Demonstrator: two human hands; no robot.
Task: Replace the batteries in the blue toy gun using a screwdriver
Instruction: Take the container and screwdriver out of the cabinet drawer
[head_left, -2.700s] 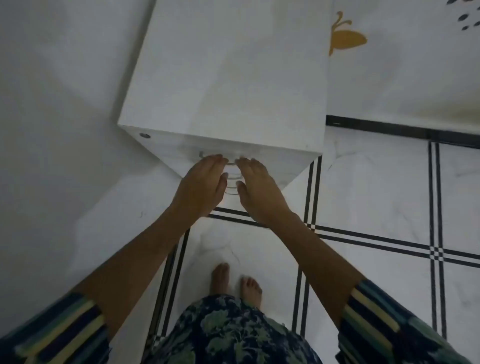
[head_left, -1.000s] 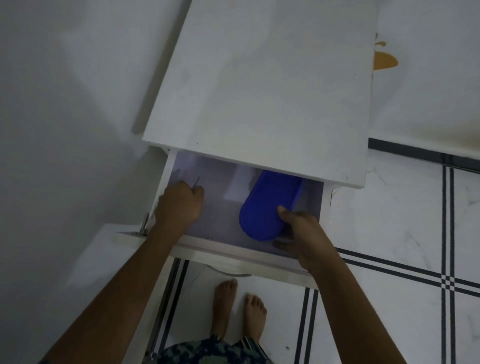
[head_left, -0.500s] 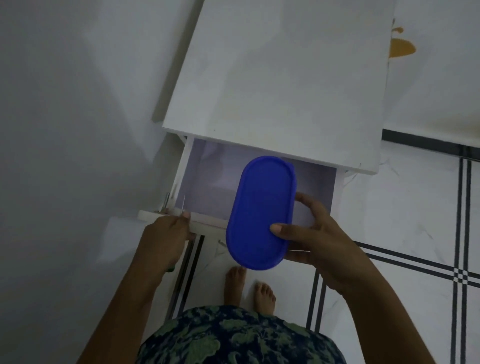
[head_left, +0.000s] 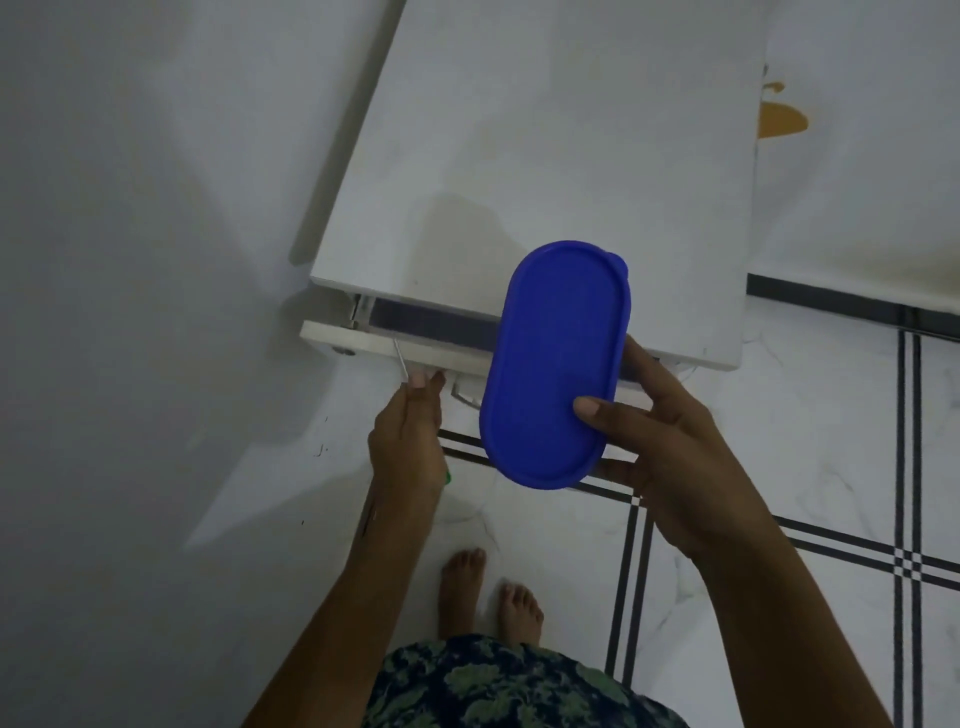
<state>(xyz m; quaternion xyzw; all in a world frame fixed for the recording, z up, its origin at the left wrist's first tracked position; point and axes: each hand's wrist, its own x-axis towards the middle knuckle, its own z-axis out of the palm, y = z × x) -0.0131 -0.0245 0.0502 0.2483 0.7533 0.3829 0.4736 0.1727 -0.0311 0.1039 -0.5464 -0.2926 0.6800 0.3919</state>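
Left hand (head_left: 408, 447) fingers curled tight around a thin screwdriver (head_left: 401, 361), green handle end showing, knuckles at the nearly shut drawer front (head_left: 395, 345). Right hand (head_left: 670, 441) pinches blue oval lidded box (head_left: 556, 364), thumb on lid. Toy gun not visible.

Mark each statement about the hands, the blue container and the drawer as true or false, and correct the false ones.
1. The right hand holds the blue container. True.
2. The container's lid is off. False: the lid is on.
3. The left hand grips a thin metal shaft at the drawer front. True.
4. The drawer is wide open. False: only a narrow gap shows.
5. The person wears shoes. False: the feet are bare.
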